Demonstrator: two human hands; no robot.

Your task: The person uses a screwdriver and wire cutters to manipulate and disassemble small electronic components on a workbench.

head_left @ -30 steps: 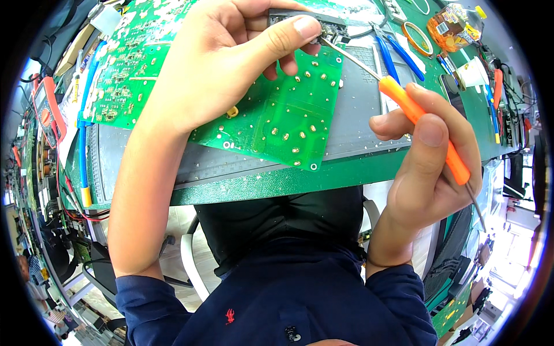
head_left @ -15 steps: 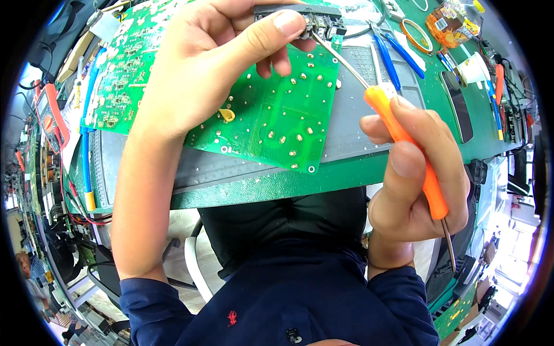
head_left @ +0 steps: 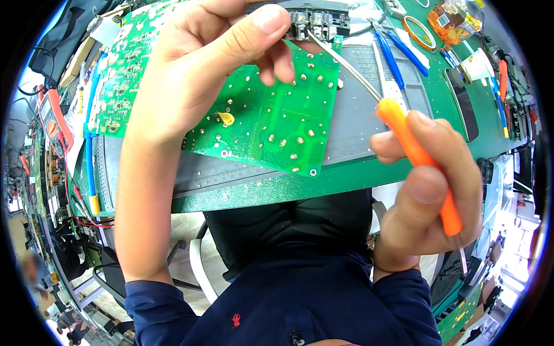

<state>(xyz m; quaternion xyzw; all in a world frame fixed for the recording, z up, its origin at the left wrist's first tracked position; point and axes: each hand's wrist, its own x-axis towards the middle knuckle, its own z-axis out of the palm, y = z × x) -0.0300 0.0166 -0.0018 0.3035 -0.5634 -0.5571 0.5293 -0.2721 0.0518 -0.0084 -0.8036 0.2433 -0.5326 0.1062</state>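
My left hand (head_left: 213, 52) grips a black plastic part with metal contacts (head_left: 329, 20), which looks like a terminal block or connector, raised above the green circuit board (head_left: 271, 115). In my right hand (head_left: 438, 179) is an orange-handled screwdriver (head_left: 418, 144) with a shaft at both ends. Its upper tip meets the contacts of the black part, or lies just in front of them; I cannot tell which. Beneath my left wrist the board rests on a grey mat (head_left: 358, 127), and a yellow teardrop-shaped component (head_left: 225, 119) shows on it.
Blue-handled pliers (head_left: 389, 60) lie right of the board, with a tape roll (head_left: 419, 33) beyond. A phone (head_left: 461, 104), a white cup (head_left: 478, 64) and a snack bag (head_left: 456, 22) are at the right. At the left are a red multimeter (head_left: 55, 124) and a blue tube (head_left: 89, 167).
My right hand has shifted slightly right and down with the screwdriver. More of the black part's metal contacts now show beside my left thumb, which has moved a little left.
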